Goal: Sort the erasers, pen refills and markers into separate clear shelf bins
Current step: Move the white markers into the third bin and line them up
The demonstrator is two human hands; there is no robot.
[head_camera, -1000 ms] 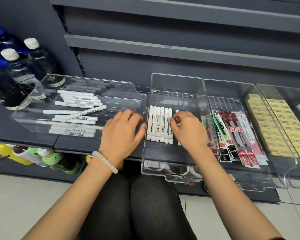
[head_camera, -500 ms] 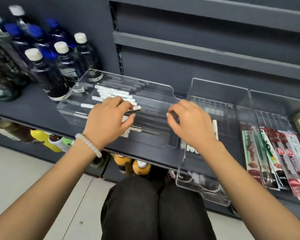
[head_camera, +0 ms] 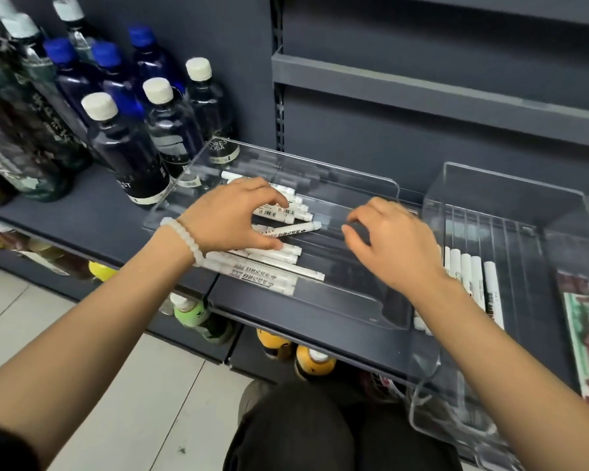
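Readable print — a bottle label and the white markers

The rightmost white-capped bottle [head_camera: 207, 117], seen through the far left corner of the clear bin [head_camera: 354, 185], carries white letters "ORES" over "SODA" — the start of the upper word is cut off. The nearest white-capped bottle [head_camera: 126, 147] shows "ST" low on its dark label. The markers [head_camera: 276, 212] bear black print, with Chinese characters on the near ones, too small to make out.

You face a dark grey metal shelving unit [head_camera: 422, 137] with a slotted upright [head_camera: 279, 107]. At nine o'clock, dark bottles [head_camera: 126, 144] stand on the shelf; at seven o'clock, pale floor tiles [head_camera: 150, 385] show.
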